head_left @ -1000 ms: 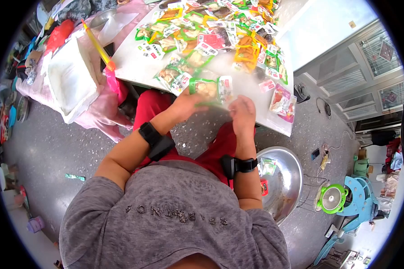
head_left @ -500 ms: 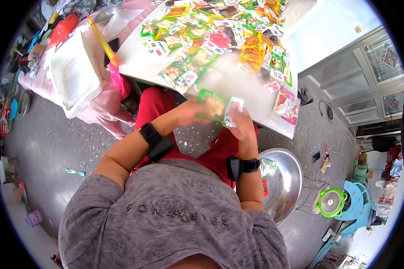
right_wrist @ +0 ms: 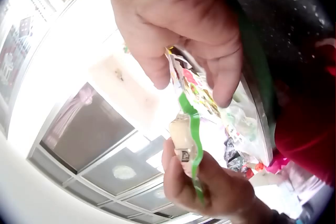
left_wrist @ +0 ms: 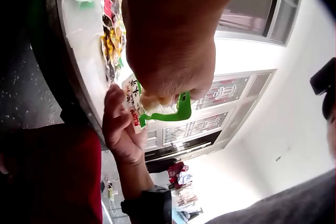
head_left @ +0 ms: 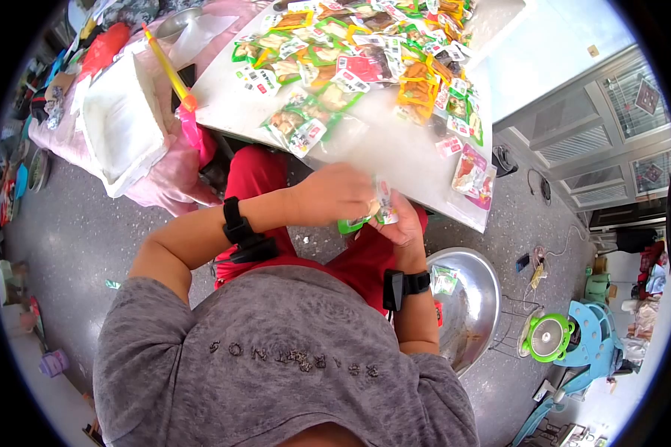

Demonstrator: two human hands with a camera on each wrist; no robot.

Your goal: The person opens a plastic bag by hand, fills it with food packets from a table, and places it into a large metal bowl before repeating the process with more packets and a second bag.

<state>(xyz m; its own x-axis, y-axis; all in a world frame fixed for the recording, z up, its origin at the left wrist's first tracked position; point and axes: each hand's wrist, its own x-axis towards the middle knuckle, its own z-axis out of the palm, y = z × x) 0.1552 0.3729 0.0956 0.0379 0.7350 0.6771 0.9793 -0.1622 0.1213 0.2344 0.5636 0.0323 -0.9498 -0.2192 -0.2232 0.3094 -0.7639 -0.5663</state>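
A clear, green-edged food packet (head_left: 356,223) with pale pieces inside is in front of me, beyond the table's near edge. My left hand (head_left: 334,194) grips it; the left wrist view shows the bent fingers around the packet (left_wrist: 182,109), its green border and white printed end sticking out. My right hand (head_left: 402,222) is close to that white end. In the right wrist view the right hand (right_wrist: 181,29) has thumb and fingers apart, with the packet's green edge (right_wrist: 194,134) just beyond the fingertips and the left hand (right_wrist: 220,187) holding the far part.
Many food packets (head_left: 417,82) cover the far part of the white table (head_left: 395,153); a pink packet (head_left: 470,173) lies near its right corner. A metal basin (head_left: 479,298) with a few packets stands on the floor at right. A white foam box (head_left: 119,123) lies at left.
The packet has come off the table's near edge towards my body and turned more edge-on. My left hand has moved right over it, while the right hand's fingers have spread near its white end.
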